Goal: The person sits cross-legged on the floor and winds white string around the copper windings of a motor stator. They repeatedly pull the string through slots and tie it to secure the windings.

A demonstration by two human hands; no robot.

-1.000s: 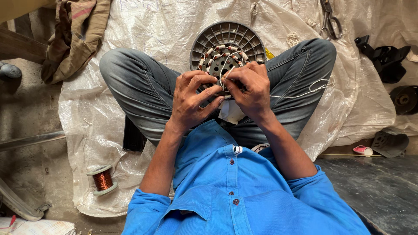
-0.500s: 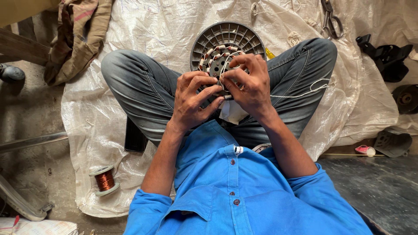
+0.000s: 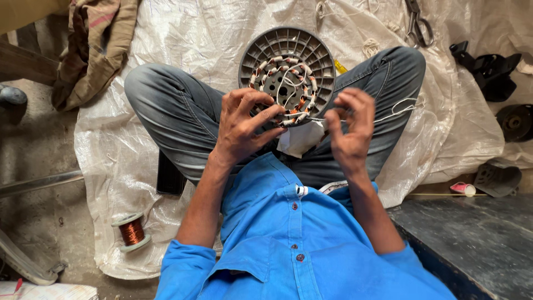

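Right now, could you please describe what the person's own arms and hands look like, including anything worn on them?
Both arms are bare from above the elbow down. The left hand and right hand are bare too, with no gloves, and no rings or watch that I can see. The bright blue buttoned cotton shirt has its sleeves rolled into cuffs at the upper arms.

Two hands (image 3: 244,125), one stator (image 3: 287,75), one wire spool (image 3: 132,231), one scissors (image 3: 417,22).
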